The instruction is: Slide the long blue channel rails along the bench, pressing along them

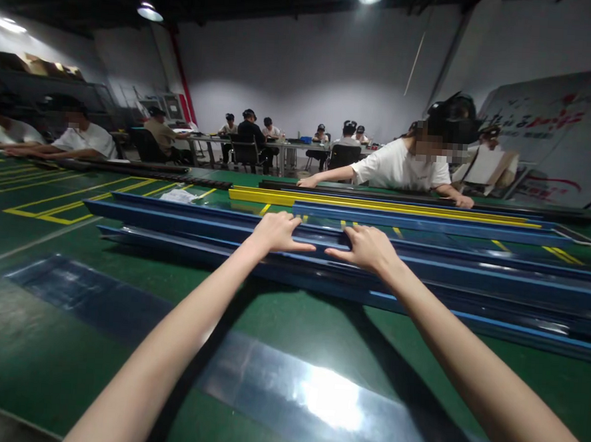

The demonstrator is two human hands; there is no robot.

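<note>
A long blue channel-shaped profile (209, 231) runs left to right before me, lying on top of another blue profile (164, 241). My left hand (277, 232) grips the upper one, fingers over its far side and thumb stretched along the near side. A short way to the right, my right hand (368, 247) holds the same profile likewise, the two thumb tips pointing at each other. The undersides of the fingers are hidden. In front of the profiles, a flat shiny strip of clear sheet (266, 372) lies on the green tabletop (114, 397).
Across the table a person (404, 164) in a white shirt leans over, hands near a yellow profile (376, 204) and dark ones. Another blue profile (425, 224) lies behind mine. A crumpled clear bag (178, 196) sits left, by yellow floor-like tape lines (50, 217). More people sit farther back.
</note>
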